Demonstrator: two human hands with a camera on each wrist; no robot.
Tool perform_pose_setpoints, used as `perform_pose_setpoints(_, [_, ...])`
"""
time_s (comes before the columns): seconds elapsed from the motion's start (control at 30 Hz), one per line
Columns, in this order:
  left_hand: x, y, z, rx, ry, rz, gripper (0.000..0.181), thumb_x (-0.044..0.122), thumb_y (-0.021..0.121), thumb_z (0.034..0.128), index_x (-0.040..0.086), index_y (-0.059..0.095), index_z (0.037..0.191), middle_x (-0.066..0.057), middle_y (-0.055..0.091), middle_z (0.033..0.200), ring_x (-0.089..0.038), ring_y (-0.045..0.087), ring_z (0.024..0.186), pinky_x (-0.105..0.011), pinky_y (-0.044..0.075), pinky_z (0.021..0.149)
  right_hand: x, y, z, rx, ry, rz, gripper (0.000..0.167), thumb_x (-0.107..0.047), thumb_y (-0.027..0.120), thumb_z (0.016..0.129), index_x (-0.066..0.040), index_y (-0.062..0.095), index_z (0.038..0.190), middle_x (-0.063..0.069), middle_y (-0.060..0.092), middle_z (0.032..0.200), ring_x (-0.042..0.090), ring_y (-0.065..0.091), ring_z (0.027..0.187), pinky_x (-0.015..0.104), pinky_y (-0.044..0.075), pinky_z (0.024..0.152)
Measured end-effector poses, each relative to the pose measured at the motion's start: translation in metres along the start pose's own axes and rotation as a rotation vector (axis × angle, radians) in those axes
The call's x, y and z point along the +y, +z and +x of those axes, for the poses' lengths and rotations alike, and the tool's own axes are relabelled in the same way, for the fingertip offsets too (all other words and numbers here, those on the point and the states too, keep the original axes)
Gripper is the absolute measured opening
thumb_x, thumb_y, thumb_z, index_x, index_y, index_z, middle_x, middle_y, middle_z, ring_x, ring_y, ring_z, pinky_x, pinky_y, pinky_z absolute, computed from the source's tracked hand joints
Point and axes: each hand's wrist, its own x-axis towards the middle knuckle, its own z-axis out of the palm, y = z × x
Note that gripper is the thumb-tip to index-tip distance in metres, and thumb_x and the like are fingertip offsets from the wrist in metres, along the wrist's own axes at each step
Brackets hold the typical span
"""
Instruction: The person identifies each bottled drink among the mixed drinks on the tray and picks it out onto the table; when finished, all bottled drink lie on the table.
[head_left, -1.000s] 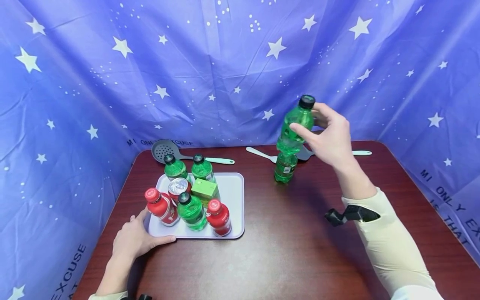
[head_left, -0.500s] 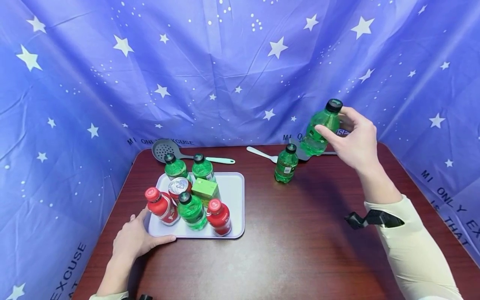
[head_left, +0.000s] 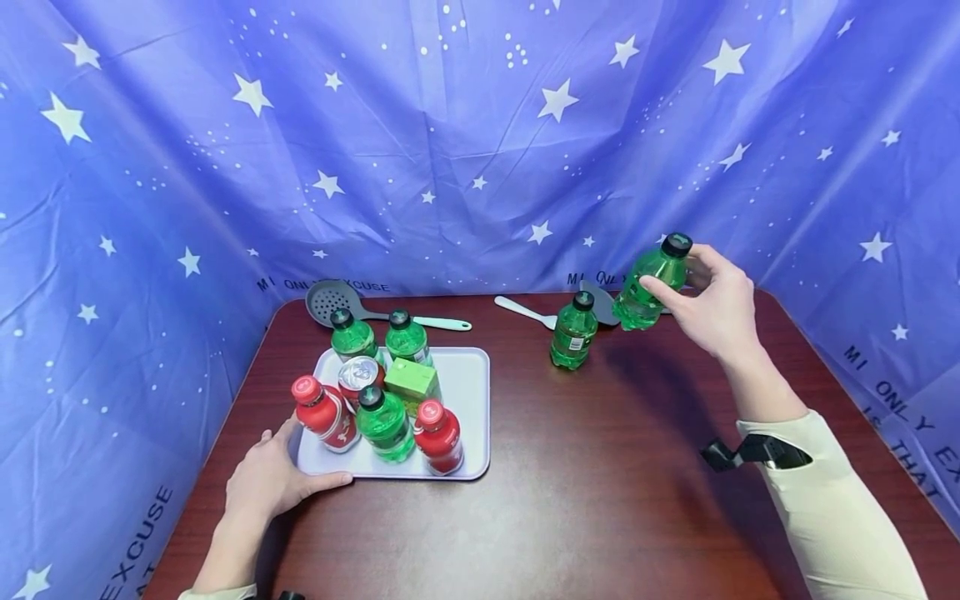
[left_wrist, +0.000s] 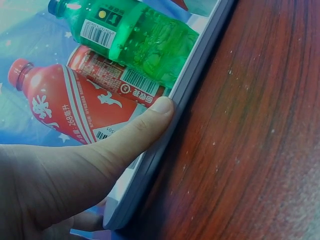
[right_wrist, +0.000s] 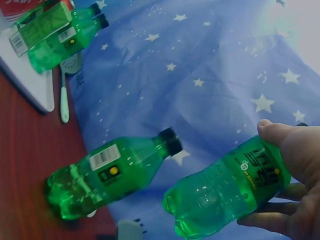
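Observation:
My right hand (head_left: 716,312) grips a green soda bottle (head_left: 651,283) with a black cap, tilted and raised off the table at the back right. A second green soda bottle (head_left: 574,332) stands upright on the table, just left of the held one; in the right wrist view a gap separates the two bottles (right_wrist: 220,195). My left hand (head_left: 268,479) holds the near left corner of a white tray (head_left: 471,400), its thumb (left_wrist: 145,120) along the front rim. On the tray stand red bottles (head_left: 439,437), green bottles (head_left: 385,427), a red can (head_left: 360,377) and a green carton (head_left: 412,382).
A slotted skimmer (head_left: 333,302) with a mint handle lies behind the tray. At the back edge are another utensil's pale handle (head_left: 525,311) and a grey utensil head (head_left: 600,304), partly covered by the bottles. A blue starry cloth (head_left: 450,167) hangs around the table (head_left: 570,500).
My right hand has carried its green bottle rightward from behind the standing bottle, then lowered it toward the table. The left hand and the tray have stayed put.

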Motion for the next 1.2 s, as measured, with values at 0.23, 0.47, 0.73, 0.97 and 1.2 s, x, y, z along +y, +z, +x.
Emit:
perform_pose_setpoints(0.23, [0.0, 0.0, 0.0, 0.0, 0.009, 0.013, 0.147, 0.094, 0.08, 0.055, 0.001, 0.037, 0.16, -0.047, 0.048, 0.147, -0.066, 0.05, 0.134, -0.075, 0.053, 0.09, 0.017, 0.008, -0.008, -0.025, 0.035, -0.025, 0.053, -0.031, 0.089, 0.088, -0.006, 0.069, 0.13, 0.025, 0.077, 0.122, -0.03, 0.056, 0.079, 0.003, 0.045, 0.077])
perform_pose_setpoints(0.47, [-0.001, 0.002, 0.0, 0.01, 0.014, 0.02, 0.147, 0.094, 0.08, 0.0545, 0.001, 0.038, 0.16, -0.049, 0.049, 0.145, -0.067, 0.056, 0.125, -0.072, 0.055, 0.085, 0.029, 0.014, -0.013, -0.086, 0.08, -0.038, 0.053, -0.033, 0.086, 0.091, -0.004, 0.066, 0.131, 0.024, 0.076, 0.123, -0.028, 0.055, 0.08, -0.002, 0.044, 0.074])
perform_pose_setpoints(0.73, [-0.001, 0.001, 0.0, 0.013, 0.018, 0.018, 0.147, 0.094, 0.08, 0.0538, 0.001, 0.039, 0.16, -0.049, 0.05, 0.143, -0.066, 0.06, 0.119, -0.071, 0.056, 0.082, 0.042, 0.02, -0.017, -0.126, 0.098, -0.088, 0.057, -0.04, 0.084, 0.092, -0.004, 0.064, 0.131, 0.024, 0.077, 0.121, -0.028, 0.052, 0.081, 0.0, 0.04, 0.077])
perform_pose_setpoints(0.97, [-0.001, 0.0, 0.001, 0.007, 0.011, 0.018, 0.148, 0.095, 0.08, 0.0529, 0.002, 0.038, 0.16, -0.05, 0.05, 0.143, -0.065, 0.062, 0.115, -0.069, 0.057, 0.078, 0.056, 0.027, -0.021, -0.13, 0.079, -0.1, 0.055, -0.037, 0.085, 0.092, -0.004, 0.065, 0.132, 0.023, 0.078, 0.12, -0.024, 0.053, 0.083, 0.005, 0.042, 0.08])
perform_pose_setpoints(1.2, [0.0, 0.0, 0.0, 0.007, 0.001, 0.014, 0.148, 0.095, 0.08, 0.0521, 0.003, 0.038, 0.161, -0.05, 0.049, 0.143, -0.064, 0.062, 0.113, -0.069, 0.057, 0.076, 0.064, 0.033, -0.022, -0.126, 0.048, -0.106, 0.05, -0.033, 0.087, 0.091, -0.003, 0.067, 0.126, 0.022, 0.078, 0.118, -0.025, 0.053, 0.085, 0.006, 0.046, 0.08])
